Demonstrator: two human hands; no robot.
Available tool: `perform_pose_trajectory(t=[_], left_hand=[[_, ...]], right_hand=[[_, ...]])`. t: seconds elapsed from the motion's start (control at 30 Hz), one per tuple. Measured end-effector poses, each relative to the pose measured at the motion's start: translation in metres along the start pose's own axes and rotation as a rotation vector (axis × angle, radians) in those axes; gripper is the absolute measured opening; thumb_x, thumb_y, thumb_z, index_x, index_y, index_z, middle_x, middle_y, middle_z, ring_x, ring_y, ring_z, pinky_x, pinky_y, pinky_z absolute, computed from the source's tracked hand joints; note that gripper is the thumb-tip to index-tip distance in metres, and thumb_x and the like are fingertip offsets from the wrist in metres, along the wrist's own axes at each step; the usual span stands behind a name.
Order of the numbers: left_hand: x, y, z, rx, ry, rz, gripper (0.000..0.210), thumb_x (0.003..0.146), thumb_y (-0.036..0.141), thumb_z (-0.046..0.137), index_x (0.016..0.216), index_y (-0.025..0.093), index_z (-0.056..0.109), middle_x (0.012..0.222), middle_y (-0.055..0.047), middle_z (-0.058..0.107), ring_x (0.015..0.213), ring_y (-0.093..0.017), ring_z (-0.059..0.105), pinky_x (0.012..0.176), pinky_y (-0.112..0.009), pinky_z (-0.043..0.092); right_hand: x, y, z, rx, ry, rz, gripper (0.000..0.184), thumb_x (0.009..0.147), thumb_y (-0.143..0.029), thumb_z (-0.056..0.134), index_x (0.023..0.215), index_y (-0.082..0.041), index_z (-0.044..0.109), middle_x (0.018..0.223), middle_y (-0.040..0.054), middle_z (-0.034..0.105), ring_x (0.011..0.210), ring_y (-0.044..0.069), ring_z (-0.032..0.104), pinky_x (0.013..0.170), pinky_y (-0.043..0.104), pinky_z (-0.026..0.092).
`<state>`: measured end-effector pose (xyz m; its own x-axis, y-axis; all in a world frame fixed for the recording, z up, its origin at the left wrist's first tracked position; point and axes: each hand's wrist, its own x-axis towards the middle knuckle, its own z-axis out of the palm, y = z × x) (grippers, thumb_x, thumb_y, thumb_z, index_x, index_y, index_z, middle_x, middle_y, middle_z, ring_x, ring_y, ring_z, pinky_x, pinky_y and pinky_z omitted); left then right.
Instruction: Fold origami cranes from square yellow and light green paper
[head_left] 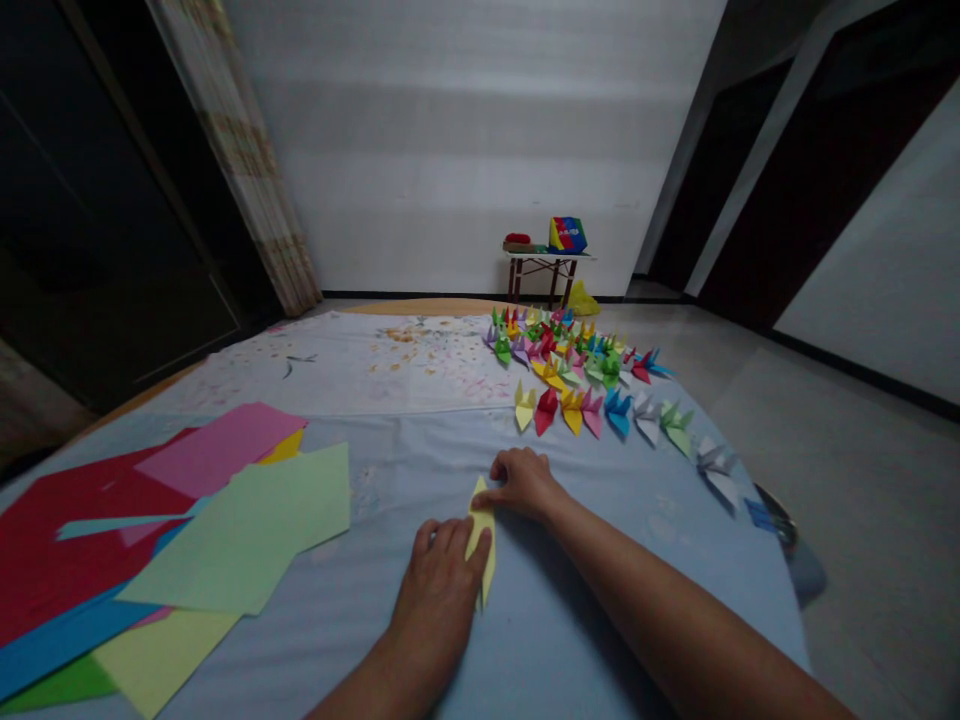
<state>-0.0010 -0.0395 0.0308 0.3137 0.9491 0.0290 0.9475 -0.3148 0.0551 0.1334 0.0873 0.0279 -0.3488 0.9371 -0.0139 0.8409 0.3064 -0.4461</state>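
Observation:
A narrow, diamond-shaped piece of folded pale yellow paper (487, 572) lies on the blue tablecloth in front of me, its points facing away and toward me. My left hand (442, 570) holds it from the left side, with bent fingers and the thumb laid over its middle. At its upper part, my right hand (525, 482) has curled fingers, and the thumb reaches onto the paper's right edge. Part of the paper is hidden beneath my fingers. Beyond my right hand stands a row of folded paper cranes, among them a red one (547, 411) and a blue one (618, 413).
Loose coloured paper sheets overlap on the left, a pale green sheet (247, 530) on top. More paper cranes (551, 345) crowd the far right of the table. The round tabletop's edge curves along the right. A small side table (544, 257) stands by the wall.

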Motion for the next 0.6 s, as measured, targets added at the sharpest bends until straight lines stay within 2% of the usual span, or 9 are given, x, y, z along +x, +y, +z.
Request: perform_pose_trajectory(t=[0.07, 0.27, 0.37, 0.47, 0.53, 0.6], left_hand=[[0.001, 0.001, 0.001, 0.014, -0.003, -0.001, 0.044, 0.082, 0.007, 0.041, 0.121, 0.023, 0.050, 0.125, -0.012, 0.052, 0.113, -0.025, 0.046, 0.097, -0.046, 0.028], [0.005, 0.000, 0.001, 0.023, 0.010, 0.014, 0.041, 0.082, 0.009, 0.039, 0.118, 0.022, 0.053, 0.120, -0.012, 0.055, 0.109, -0.025, 0.048, 0.095, -0.046, 0.027], [0.006, 0.000, -0.001, 0.005, 0.015, 0.028, 0.039, 0.083, 0.010, 0.038, 0.117, 0.020, 0.053, 0.117, -0.014, 0.056, 0.107, -0.026, 0.048, 0.095, -0.046, 0.027], [0.005, 0.002, -0.003, -0.010, 0.033, 0.041, 0.038, 0.084, 0.011, 0.036, 0.116, 0.018, 0.055, 0.113, -0.015, 0.057, 0.105, -0.027, 0.048, 0.094, -0.047, 0.026], [0.004, 0.003, -0.004, -0.019, 0.051, 0.037, 0.037, 0.083, 0.010, 0.036, 0.114, 0.016, 0.056, 0.110, -0.015, 0.058, 0.103, -0.027, 0.049, 0.095, -0.047, 0.025], [0.004, 0.002, -0.005, -0.042, 0.068, 0.045, 0.036, 0.083, 0.009, 0.036, 0.113, 0.014, 0.057, 0.106, -0.015, 0.059, 0.101, -0.026, 0.050, 0.094, -0.047, 0.025]], right_hand=[[-0.003, -0.002, 0.003, -0.042, 0.031, 0.001, 0.046, 0.055, -0.062, 0.066, 0.077, -0.022, 0.063, 0.085, 0.0053, 0.064, 0.085, 0.022, 0.052, 0.069, 0.030, 0.028], [0.003, -0.009, 0.009, -0.070, 0.136, 0.092, 0.029, 0.074, -0.049, 0.057, 0.076, -0.021, 0.064, 0.081, 0.0051, 0.066, 0.084, 0.020, 0.054, 0.071, 0.030, 0.028], [0.001, -0.011, 0.008, -0.042, 0.144, 0.138, 0.031, 0.078, -0.049, 0.052, 0.078, -0.020, 0.064, 0.082, 0.0045, 0.066, 0.083, 0.020, 0.055, 0.070, 0.030, 0.029], [-0.010, -0.010, 0.009, -0.013, 0.094, 0.120, 0.040, 0.072, -0.059, 0.053, 0.081, -0.022, 0.065, 0.083, 0.0040, 0.064, 0.084, 0.020, 0.053, 0.069, 0.029, 0.029], [-0.018, -0.009, 0.011, -0.038, 0.161, 0.052, 0.042, 0.065, -0.057, 0.061, 0.091, -0.024, 0.063, 0.094, 0.0043, 0.060, 0.091, 0.020, 0.050, 0.074, 0.029, 0.030], [-0.023, -0.008, 0.013, -0.052, 0.171, 0.040, 0.044, 0.065, -0.056, 0.063, 0.095, -0.024, 0.061, 0.099, 0.0046, 0.057, 0.095, 0.020, 0.047, 0.077, 0.030, 0.029]])
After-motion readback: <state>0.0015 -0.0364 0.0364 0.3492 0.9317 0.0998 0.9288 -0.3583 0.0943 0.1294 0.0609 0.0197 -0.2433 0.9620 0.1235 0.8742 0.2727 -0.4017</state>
